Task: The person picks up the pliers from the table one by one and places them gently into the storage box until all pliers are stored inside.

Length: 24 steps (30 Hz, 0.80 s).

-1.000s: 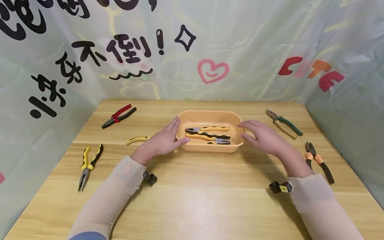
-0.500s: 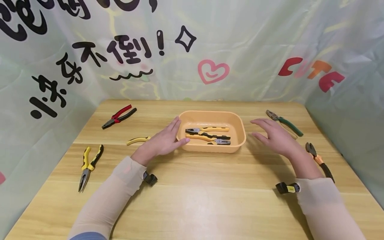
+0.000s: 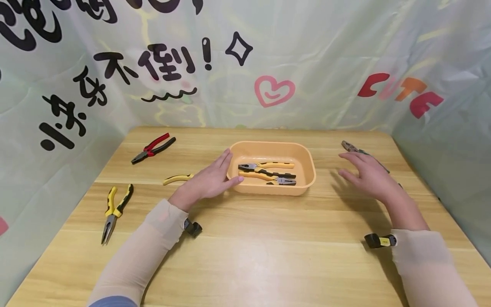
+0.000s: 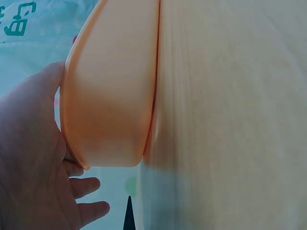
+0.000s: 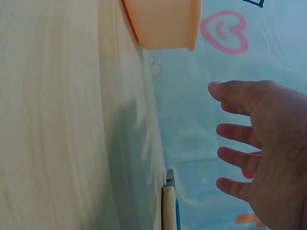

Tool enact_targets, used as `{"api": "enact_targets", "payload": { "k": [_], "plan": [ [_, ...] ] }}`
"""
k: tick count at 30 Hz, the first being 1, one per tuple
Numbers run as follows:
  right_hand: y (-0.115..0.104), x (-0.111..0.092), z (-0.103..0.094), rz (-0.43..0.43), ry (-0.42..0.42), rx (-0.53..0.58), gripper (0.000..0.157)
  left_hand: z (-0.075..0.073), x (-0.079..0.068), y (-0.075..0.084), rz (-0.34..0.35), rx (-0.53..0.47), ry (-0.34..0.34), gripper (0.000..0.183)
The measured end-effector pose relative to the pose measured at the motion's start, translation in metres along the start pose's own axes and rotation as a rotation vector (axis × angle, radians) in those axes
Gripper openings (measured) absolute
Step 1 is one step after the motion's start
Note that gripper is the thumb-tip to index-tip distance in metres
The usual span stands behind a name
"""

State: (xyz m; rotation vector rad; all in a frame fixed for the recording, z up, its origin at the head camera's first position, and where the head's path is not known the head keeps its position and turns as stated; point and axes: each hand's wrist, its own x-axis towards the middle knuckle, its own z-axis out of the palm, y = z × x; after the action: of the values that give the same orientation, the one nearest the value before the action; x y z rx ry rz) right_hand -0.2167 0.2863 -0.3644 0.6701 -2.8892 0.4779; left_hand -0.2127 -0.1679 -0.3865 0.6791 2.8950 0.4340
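Observation:
An orange plastic basin [image 3: 284, 190] stands on the wooden table. Inside lie two pairs of yellow-and-black pliers: one pair of pliers [image 3: 277, 165] at the back, and another pair of pliers [image 3: 251, 174] partly hidden by the front wall. My left hand [image 3: 205, 179] rests against the basin's left end, its fingers fairly straight and the thumb over the rim. To the right of the basin, my right hand [image 3: 370, 181] hovers above the table with relaxed, spread fingers and nothing in them. Beneath and behind it are pliers [image 3: 350, 146] whose handles it mostly covers.
Red-and-black pliers [image 3: 147, 153] lie at the back left. Yellow-and-black long-nose pliers [image 3: 110, 217] are nearer the front left. A yellow handle [image 3: 176, 178] pokes out behind my left hand. Printed cloth [image 3: 322, 64] encloses the table's back and sides.
My right hand has come away from the basin's right end and moved right, now covering more of the pliers there. The left hand and the basin have stayed put.

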Motion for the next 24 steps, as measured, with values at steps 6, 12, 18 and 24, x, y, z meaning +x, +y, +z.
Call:
{"api": "enact_targets", "payload": {
  "k": [6,12,18,24],
  "plan": [
    [0.009,-0.006,-0.005,0.054,-0.003,-0.003,0.06,-0.001,0.0,0.001,0.004,0.006,0.005,0.106],
    [0.017,-0.009,-0.006,0.102,-0.037,0.013,0.063,0.0,0.0,0.0,0.003,0.005,0.004,0.106],
    [0.031,-0.01,-0.007,0.168,-0.033,0.017,0.067,0.0,0.0,0.0,-0.002,0.007,0.003,0.106],
    [0.044,-0.023,-0.011,0.273,-0.041,0.009,0.074,0.001,0.0,-0.001,0.008,0.007,0.005,0.105]
  ]
}}
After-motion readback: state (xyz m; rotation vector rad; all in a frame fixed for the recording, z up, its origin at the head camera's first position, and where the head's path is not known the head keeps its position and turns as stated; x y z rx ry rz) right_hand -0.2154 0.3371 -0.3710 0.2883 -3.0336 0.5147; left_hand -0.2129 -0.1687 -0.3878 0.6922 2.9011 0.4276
